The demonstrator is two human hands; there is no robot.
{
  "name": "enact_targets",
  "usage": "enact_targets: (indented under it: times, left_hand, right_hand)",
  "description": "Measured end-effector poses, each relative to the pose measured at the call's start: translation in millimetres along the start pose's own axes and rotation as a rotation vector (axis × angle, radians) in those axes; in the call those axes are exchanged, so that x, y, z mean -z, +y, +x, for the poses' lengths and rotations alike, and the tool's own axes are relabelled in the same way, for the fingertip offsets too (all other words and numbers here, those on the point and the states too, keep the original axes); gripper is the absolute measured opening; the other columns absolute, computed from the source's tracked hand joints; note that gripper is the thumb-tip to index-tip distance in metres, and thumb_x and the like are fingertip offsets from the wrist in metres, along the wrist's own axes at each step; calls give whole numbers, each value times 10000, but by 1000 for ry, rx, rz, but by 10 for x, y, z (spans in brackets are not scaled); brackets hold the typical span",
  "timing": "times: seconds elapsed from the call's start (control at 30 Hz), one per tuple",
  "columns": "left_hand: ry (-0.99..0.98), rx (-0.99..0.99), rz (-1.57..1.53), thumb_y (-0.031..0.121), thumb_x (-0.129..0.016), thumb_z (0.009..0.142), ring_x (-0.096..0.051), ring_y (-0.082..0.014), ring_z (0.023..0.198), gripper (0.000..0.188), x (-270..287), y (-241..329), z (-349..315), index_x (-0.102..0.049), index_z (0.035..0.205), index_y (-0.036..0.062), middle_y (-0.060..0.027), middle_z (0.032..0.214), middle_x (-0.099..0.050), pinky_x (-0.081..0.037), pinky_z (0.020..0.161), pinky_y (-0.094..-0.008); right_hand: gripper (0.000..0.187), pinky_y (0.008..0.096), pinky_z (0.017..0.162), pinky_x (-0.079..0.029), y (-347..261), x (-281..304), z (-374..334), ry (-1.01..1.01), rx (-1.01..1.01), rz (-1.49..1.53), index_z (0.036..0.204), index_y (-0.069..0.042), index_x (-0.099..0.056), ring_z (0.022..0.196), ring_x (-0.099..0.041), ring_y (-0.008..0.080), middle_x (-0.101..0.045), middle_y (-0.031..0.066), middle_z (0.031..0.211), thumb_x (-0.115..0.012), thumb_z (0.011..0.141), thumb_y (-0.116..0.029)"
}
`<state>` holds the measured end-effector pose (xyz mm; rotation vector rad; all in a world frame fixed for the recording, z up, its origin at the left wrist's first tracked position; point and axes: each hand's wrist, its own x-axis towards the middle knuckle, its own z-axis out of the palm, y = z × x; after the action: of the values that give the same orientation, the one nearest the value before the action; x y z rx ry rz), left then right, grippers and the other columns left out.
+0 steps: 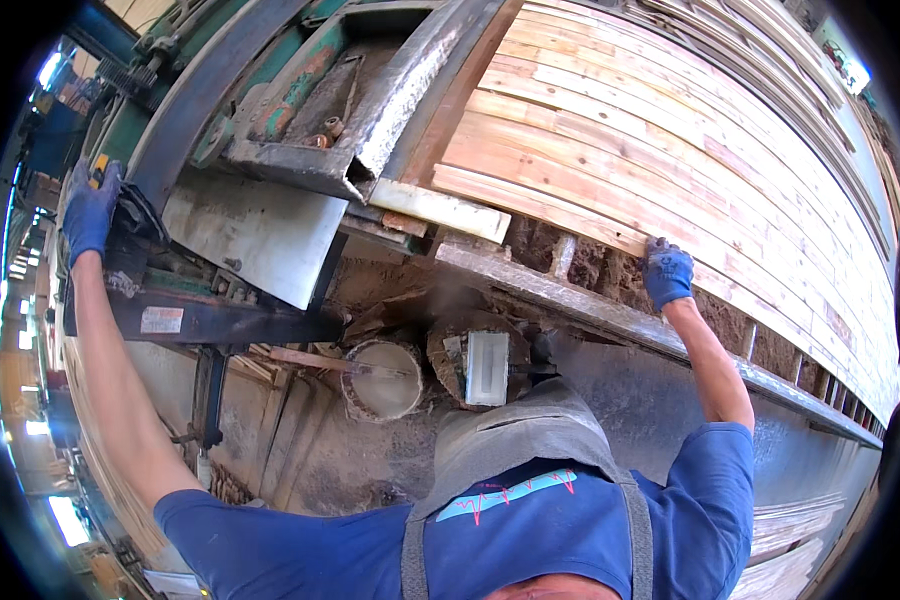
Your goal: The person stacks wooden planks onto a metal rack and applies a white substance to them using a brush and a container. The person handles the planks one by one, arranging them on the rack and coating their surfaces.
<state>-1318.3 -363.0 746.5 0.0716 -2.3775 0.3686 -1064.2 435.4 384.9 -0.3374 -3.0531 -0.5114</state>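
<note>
My left hand [88, 212], in a blue work glove, is stretched out to the far left at the green machine. Its fingers are closed around a part with a small yellow piece [98, 171]; what exactly it grips I cannot make out. My right hand [667, 272], gloved in the same blue, has its fingers curled at the near edge of a wooden strip [560, 212]. That strip runs along the front of a wide panel of light boards [610, 140] laid side by side. A short pale wood block [445, 208] lies by the machine's metal frame.
A heavy metal frame [395, 115] and a grey sheet-metal plate [255, 235] stand between my arms. Below are a round container [382, 380] and a white rectangular container [487, 368]. A long metal rail [570, 300] runs before the panel; more boards [785, 545] lie at lower right.
</note>
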Motion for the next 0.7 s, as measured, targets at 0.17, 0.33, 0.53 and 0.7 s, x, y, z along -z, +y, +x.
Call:
enact_targets:
  times: [0.17, 0.33, 0.53, 0.7]
  left_hand:
    - [50, -59, -73, 541, -615, 851, -486, -375, 1264, 787, 110, -5, -86, -450, 1356, -41, -269, 1347, -506, -391, 1041, -392]
    - [57, -49, -73, 539, -611, 852, -486, -369, 1266, 775, 295, -65, -182, -462, 1346, -39, -266, 1350, -505, -390, 1043, -389]
    - [50, -47, -118, 529, -609, 858, -470, -362, 1281, 758, 445, -218, -245, -464, 1351, -28, -255, 1370, -490, -381, 1052, -386]
    - [146, -176, -87, 481, -621, 873, -508, -372, 1237, 692, 430, -565, -249, -485, 1331, -19, -250, 1319, -535, -412, 1014, -391]
  right_hand:
    - [314, 464, 730, -508, -384, 172, -180, 79, 36, -33, 1175, -124, -592, 936, -651, 279, -650, 93, 1053, -497, 879, -174]
    - [277, 490, 773, -497, -754, 428, -82, 78, 31, 29, 1127, -134, -609, 963, -642, 279, -652, 89, 1062, -505, 873, -168]
    - [238, 542, 912, -436, -1146, 850, -80, 138, 57, 76, 1055, -143, -649, 1006, -626, 276, -652, 82, 1062, -528, 853, -178]
    - [244, 521, 889, -447, -1415, 1192, -94, 161, 87, 70, 1035, -132, -670, 995, -627, 293, -659, 85, 1023, -592, 820, -219]
